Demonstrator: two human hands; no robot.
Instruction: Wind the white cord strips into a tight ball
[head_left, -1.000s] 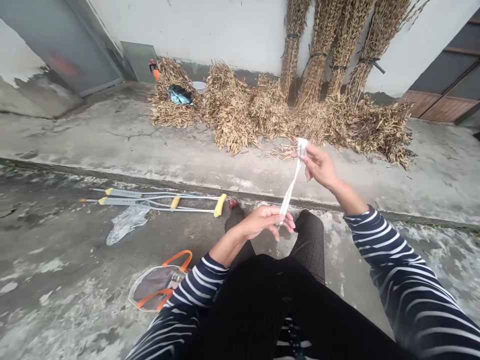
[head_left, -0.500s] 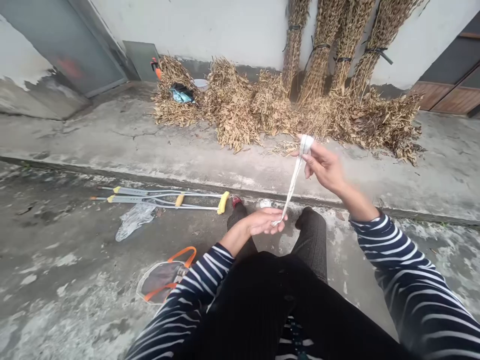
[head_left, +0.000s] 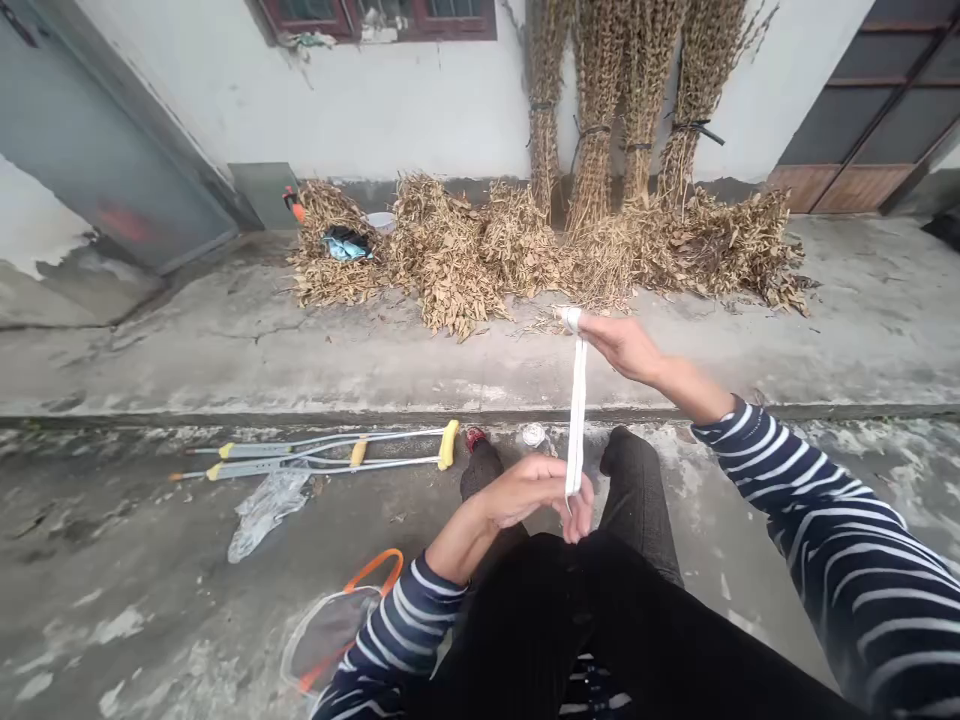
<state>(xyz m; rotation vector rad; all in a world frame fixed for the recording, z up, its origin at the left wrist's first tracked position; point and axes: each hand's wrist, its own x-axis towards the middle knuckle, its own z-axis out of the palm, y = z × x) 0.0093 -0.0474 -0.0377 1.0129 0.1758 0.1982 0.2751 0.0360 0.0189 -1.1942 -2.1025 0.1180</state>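
A narrow white cloth strap [head_left: 577,415] stretches nearly upright between my two hands. Its upper end wraps around the fingers of my right hand [head_left: 622,345], which is closed on it over the concrete step. Lower down, my left hand [head_left: 536,492] has the strap's bottom end at its fingers, just in front of my lap. Behind the strap, on the ground between my feet, lies a small round white roll [head_left: 533,434]; whether the strap joins it cannot be seen.
Crutches [head_left: 330,460] with yellow pads lie at the left beside a clear plastic bag [head_left: 270,508]. An orange-handled bag [head_left: 326,640] rests near my left arm. Dried plant heaps [head_left: 457,260] line the raised step [head_left: 300,360], with tied bundles [head_left: 592,150] leaning on the wall.
The camera has tilted up, showing a window. My right hand has turned and moved left, now almost above my left hand. The strap has gone from slanted to nearly upright.
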